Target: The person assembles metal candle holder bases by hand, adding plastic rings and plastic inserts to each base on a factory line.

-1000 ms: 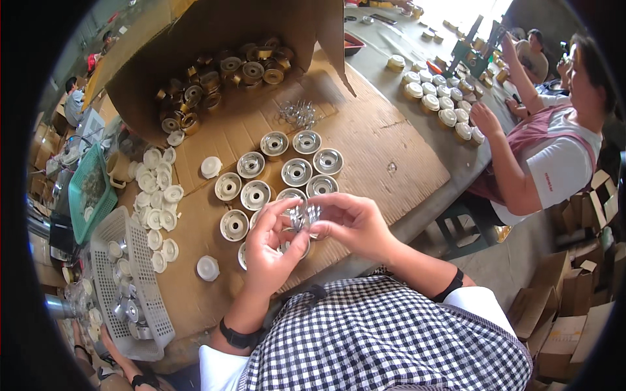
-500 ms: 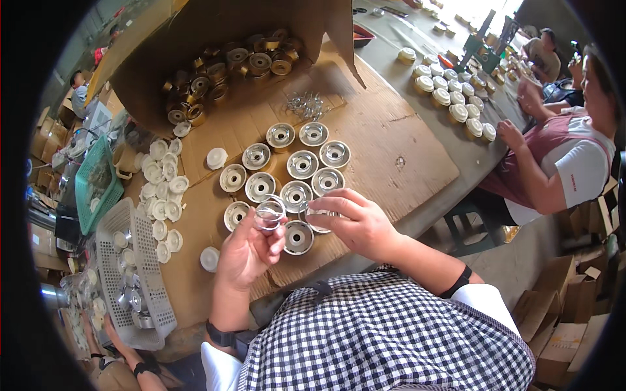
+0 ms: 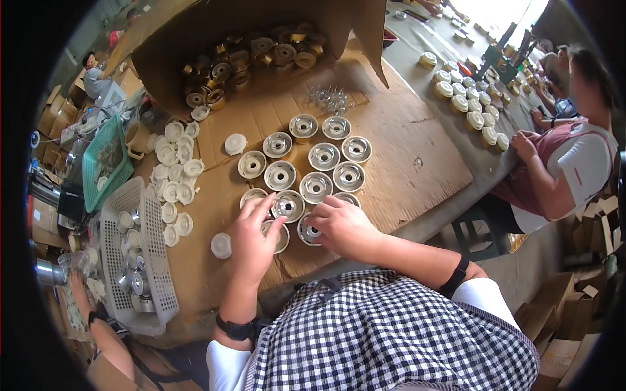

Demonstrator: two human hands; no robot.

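My left hand [image 3: 253, 236] curves its thumb and fingers round the left side of a round metal cup [image 3: 287, 206], which has a shiny inside and a central hole. Close by, my right hand [image 3: 349, 227] has its fingers bent down together at another metal cup [image 3: 309, 232]. Its fingertips are partly hidden, so what they pinch cannot be made out. More cups of this kind [image 3: 317, 188] stand in a loose cluster on the cardboard sheet [image 3: 404, 189], some partly covered by my hands. Beyond them lies a small heap of thin wire pieces [image 3: 329, 100].
A tipped cardboard box [image 3: 166, 68] holds many brass-coloured cups [image 3: 222, 70]. White plastic lids [image 3: 171, 154] lie left, near a white basket [image 3: 160, 280] and a green basket [image 3: 91, 156]. Rightward, a co-worker [image 3: 554, 163] sits by rows of white-topped pieces [image 3: 459, 103] and a green press [image 3: 499, 62].
My left hand has lowered a shiny ring-like metal piece from above the cups to one cup. My right hand has come down nearer the front cups. The whole view has shifted slightly.
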